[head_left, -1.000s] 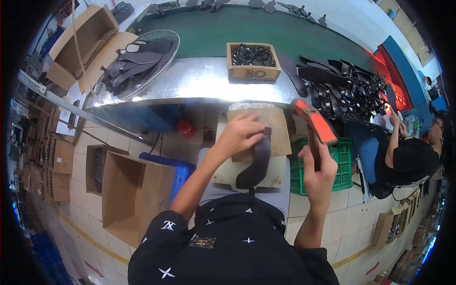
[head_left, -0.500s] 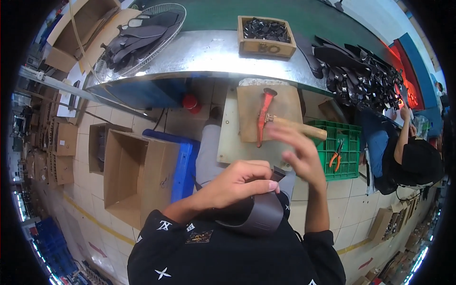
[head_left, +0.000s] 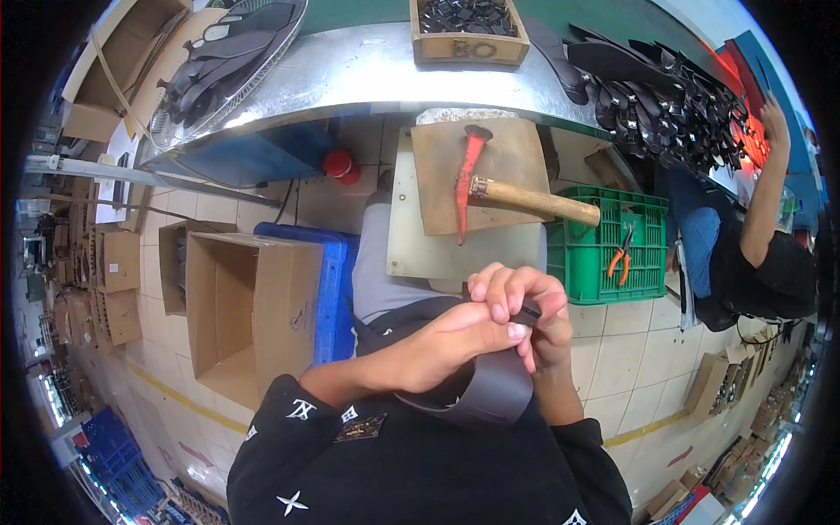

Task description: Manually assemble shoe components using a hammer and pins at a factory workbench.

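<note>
Close to my chest, a dark brown leather-like strap point(head_left: 494, 394) bends in a wide curve. My left hand point(head_left: 446, 346) is closed on it, thumb pressed near one end. The fingers of my right hand point(head_left: 529, 306) pinch at that same end, against the left fingertips. A small black piece point(head_left: 525, 315) shows between both hands; its exact shape is partly hidden by the fingers. In front of me, a hammer point(head_left: 516, 199) with a red head and wooden handle lies on a brown sheet point(head_left: 437, 157) over a pale board point(head_left: 411, 249).
On the metal bench point(head_left: 350, 79) stand a wooden box point(head_left: 468, 50) of small black pieces, a clear basket point(head_left: 293, 35) of dark straps and a dark pile point(head_left: 656, 105). Orange-handled pliers point(head_left: 619, 262) hang on a green crate point(head_left: 577, 262). A cardboard box point(head_left: 293, 324) is left; a co-worker point(head_left: 752, 271) sits right.
My right hand has come down and left from beside the hammer handle to meet my left hand at the strap's end. The co-worker's arm has risen.
</note>
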A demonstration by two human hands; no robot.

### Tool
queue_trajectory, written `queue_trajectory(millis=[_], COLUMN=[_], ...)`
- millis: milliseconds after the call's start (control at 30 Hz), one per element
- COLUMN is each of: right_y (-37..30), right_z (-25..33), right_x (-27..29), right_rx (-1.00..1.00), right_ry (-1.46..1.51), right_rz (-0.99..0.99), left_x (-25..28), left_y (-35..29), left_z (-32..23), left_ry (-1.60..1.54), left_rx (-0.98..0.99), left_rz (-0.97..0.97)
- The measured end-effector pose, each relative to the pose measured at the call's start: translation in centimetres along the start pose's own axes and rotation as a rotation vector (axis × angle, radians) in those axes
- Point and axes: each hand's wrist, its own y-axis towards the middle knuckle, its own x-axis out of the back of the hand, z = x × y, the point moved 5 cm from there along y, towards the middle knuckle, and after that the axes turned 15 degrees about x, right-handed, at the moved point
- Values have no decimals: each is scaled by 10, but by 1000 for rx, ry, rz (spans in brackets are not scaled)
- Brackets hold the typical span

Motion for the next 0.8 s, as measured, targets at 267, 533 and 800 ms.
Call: queue_trajectory(millis=[267, 533, 800], right_y=[-1, 0, 4], right_z=[2, 9, 2], right_x=[-5, -2, 19], right_rx=[-72, -60, -326], right_ry=[95, 110, -190], right_rz=[-82, -64, -112], left_x=[-2, -3, 15], left_y=[-1, 2, -2], left_z=[2, 1, -32], left_ry=[-24, 92, 194], left_rx=[-12, 10, -37], left_rz=[-48, -40, -353])
